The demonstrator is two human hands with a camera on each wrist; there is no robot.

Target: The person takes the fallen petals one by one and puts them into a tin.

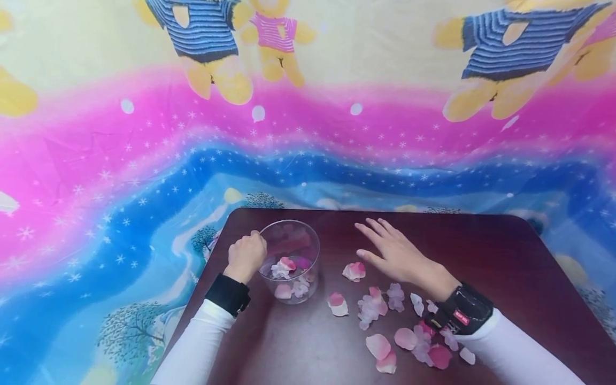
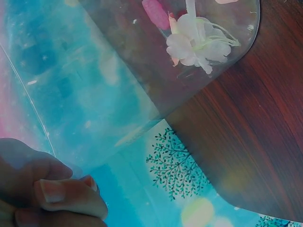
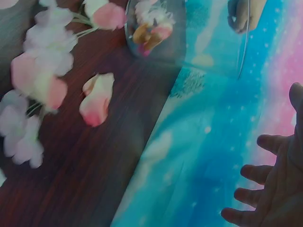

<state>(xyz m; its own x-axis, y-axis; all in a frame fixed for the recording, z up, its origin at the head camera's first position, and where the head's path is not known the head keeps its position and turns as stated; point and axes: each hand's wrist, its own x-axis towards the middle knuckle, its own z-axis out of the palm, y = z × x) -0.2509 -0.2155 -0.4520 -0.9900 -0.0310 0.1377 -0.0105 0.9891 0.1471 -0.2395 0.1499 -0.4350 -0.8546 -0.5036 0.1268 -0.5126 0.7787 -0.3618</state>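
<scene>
- The table [image 1: 481, 251] looks like dark reddish wood with a smooth, slightly glossy finish; fine grain shows in the left wrist view.
- The bowl [image 1: 308, 240] is clear glass or plastic, smooth and shiny.
- The petals [image 1: 380, 346] look like thin matt cloth, pink and white.
- The backdrop sheet [image 1: 144, 160] is printed cloth with soft creases.
- The sleeves [image 1: 192, 347] are white matt fabric.
</scene>
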